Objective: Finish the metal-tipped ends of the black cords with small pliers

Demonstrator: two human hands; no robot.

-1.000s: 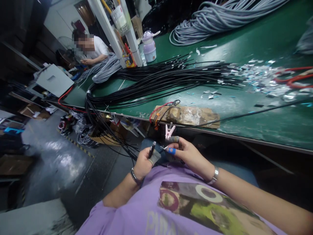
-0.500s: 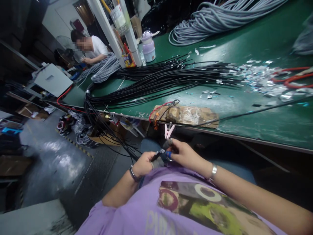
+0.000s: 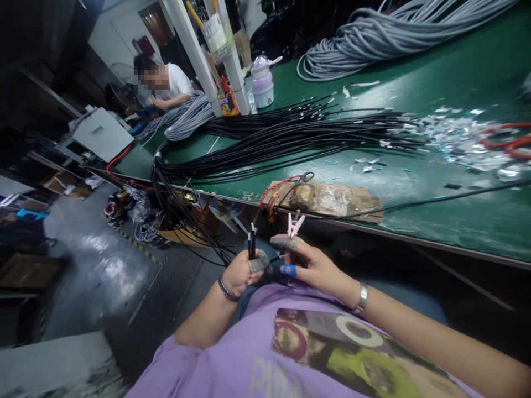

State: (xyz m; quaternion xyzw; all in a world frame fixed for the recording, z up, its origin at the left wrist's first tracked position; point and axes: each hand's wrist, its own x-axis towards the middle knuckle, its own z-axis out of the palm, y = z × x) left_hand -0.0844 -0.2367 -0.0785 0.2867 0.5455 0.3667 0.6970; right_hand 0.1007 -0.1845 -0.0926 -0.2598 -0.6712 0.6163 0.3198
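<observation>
My left hand (image 3: 244, 272) is closed around several thin black cables (image 3: 252, 246), whose pale-tipped ends stick up above the fist. Its thumb wears a grey finger cover. Beside it, to the right, my right hand (image 3: 313, 265) has its index finger and thumb spread apart. A grey cover is on that index finger and a blue band on the thumb. Between the two hands a dark cable end (image 3: 277, 257) with a bright tip reaches toward the right fingers; whether it touches them I cannot tell. A pink clip (image 3: 295, 225) stands just above the right hand, at the bench edge.
A wooden block (image 3: 344, 202) with wires lies along the edge of the green bench (image 3: 448, 221). Behind it stretches a bundle of black cables (image 3: 265, 146), near foil scraps (image 3: 460, 132). Grey cable coils (image 3: 373, 41) and a purple bottle (image 3: 263, 83) stand farther back. A person (image 3: 176, 83) sits far left.
My right index finger and thumb have spread apart from the cable end they were working at. The cable ends in my left hand now point upward. The view has shifted slightly.
</observation>
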